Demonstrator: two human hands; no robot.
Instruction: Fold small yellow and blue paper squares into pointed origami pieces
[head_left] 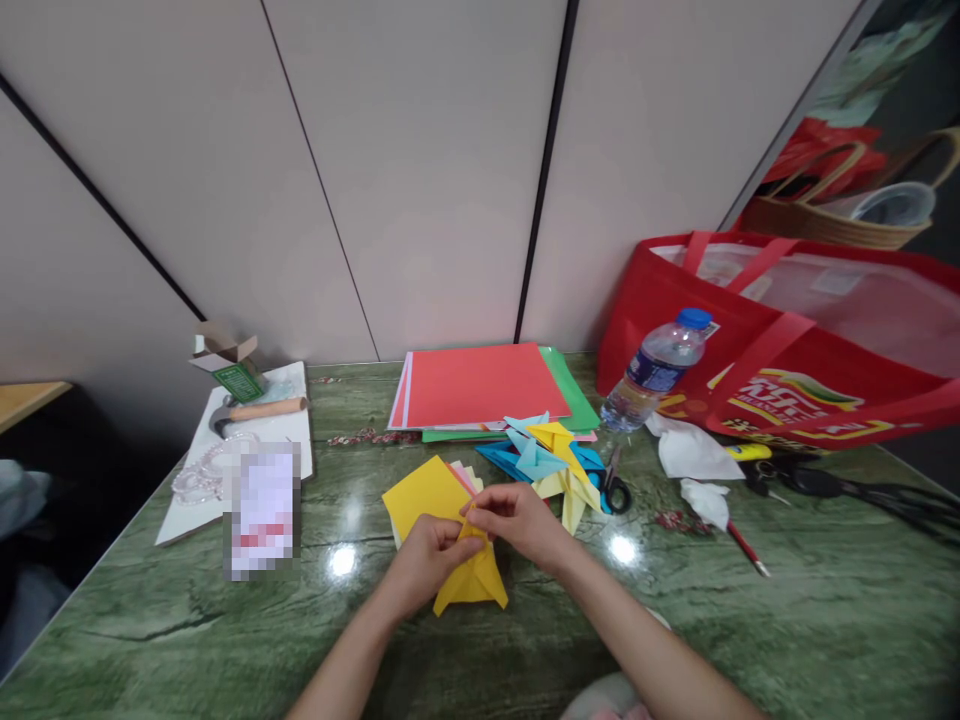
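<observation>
Between my two hands is a piece of folded yellow paper (474, 580), its two lower points spreading toward me. My left hand (429, 560) grips its left side, thumb on top. Fingers of my right hand (517, 515) pinch the narrow upper tip. Just behind lies a stack of square paper sheets (427, 492), yellow on top, with pink and cream edges showing. To the right is a pile of folded paper pieces (551, 455) in blue, light blue and yellow. Black-handled scissors (616, 490) rest against that pile.
Large coloured sheets (480, 385) lie by the wall. A water bottle (656, 370) and red bag (787, 340) stand right, near crumpled tissues (694, 450) and a red pencil (746, 548). Left, a white board (195, 505) holds a small hammer (262, 410) and green box (236, 375).
</observation>
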